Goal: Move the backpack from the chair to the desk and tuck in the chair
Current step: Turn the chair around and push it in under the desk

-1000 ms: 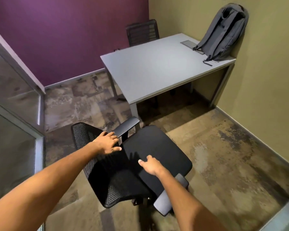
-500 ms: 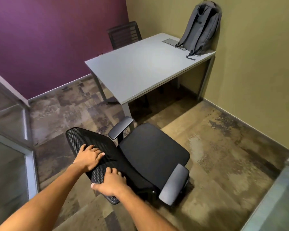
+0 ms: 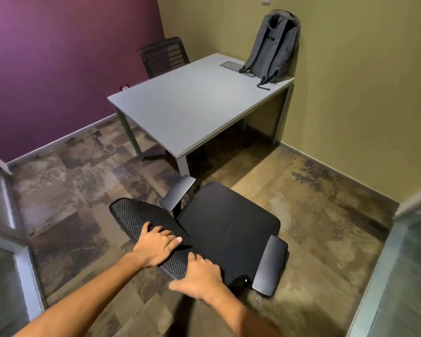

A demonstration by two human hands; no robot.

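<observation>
Hands sit on the mesh backrest of the chair point(image 3: 226, 229): the left hand point(image 3: 156, 246) lies over the top edge with fingers curled onto the mesh, and just to its right the right hand point(image 3: 199, 276) closes around the same edge, so each grip is clamped on the backrest. The seat faces the table point(image 3: 192, 108), but the chair stands out on the carpet, apart from the table's near corner leg. Farther right, the backpack point(image 3: 275, 47) stands upright on the table's far end, leaning against the wall. Judging by that, the carrying step is done and the tucking step is in hand. The next move likely calls for a steady push with both hands, steering the seat rightward past the corner leg and under the long edge.
</observation>
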